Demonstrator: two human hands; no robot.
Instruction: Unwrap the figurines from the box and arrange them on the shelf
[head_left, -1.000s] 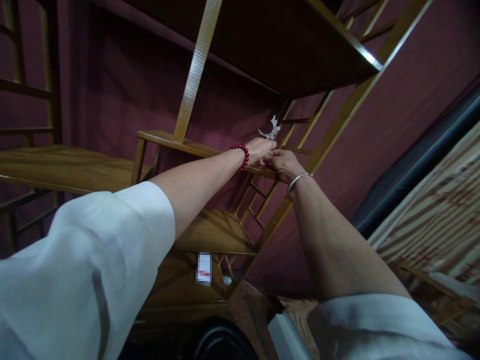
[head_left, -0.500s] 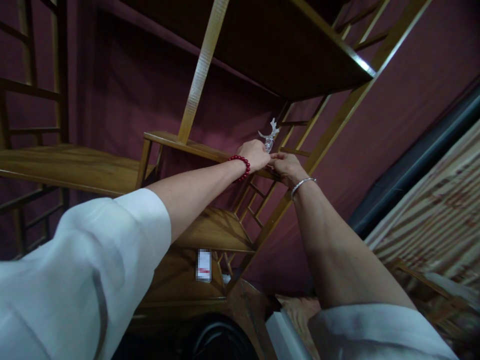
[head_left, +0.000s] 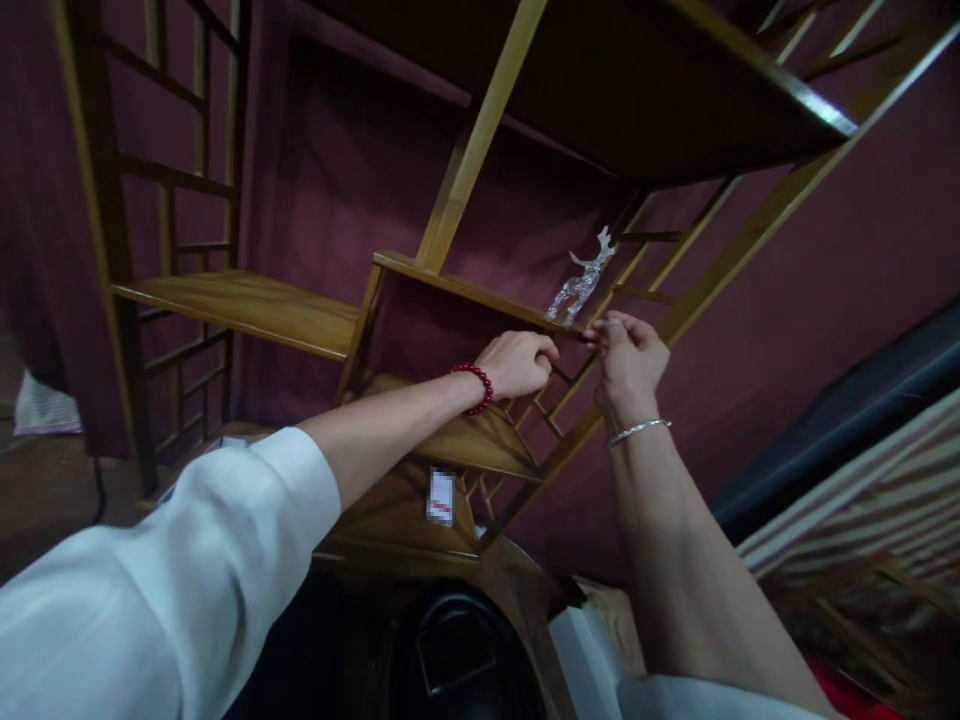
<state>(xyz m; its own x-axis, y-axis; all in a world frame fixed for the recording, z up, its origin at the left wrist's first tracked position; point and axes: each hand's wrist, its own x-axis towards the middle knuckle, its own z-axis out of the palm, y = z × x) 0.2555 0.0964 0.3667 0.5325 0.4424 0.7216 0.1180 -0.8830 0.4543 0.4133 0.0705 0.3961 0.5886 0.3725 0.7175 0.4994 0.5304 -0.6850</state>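
Note:
A clear, glassy deer figurine (head_left: 576,288) with antlers stands upright on the upper wooden shelf (head_left: 487,293), near its right end. My left hand (head_left: 517,363) hangs just below and in front of that shelf's edge, apart from the deer, fingers curled in and no object showing. Close to the shelf's right end is my right hand (head_left: 632,358), its thumb and fingers drawn together beside the edge. Whether its fingertips touch the wood or hold something small is hidden. A red bead bracelet (head_left: 478,388) circles my left wrist, a silver bangle (head_left: 637,432) my right.
A lower shelf (head_left: 247,305) extends to the left, with lattice side panels. A white box-like item with red print (head_left: 441,497) sits on the bottom board. Below are a black rounded object (head_left: 465,650) and a white box (head_left: 585,655). Striped cloth (head_left: 877,490) hangs at right.
Both hands have come away from the deer figurine, which now shows whole on the shelf. My left hand has dropped lower, and the hands have separated. The view has shifted left.

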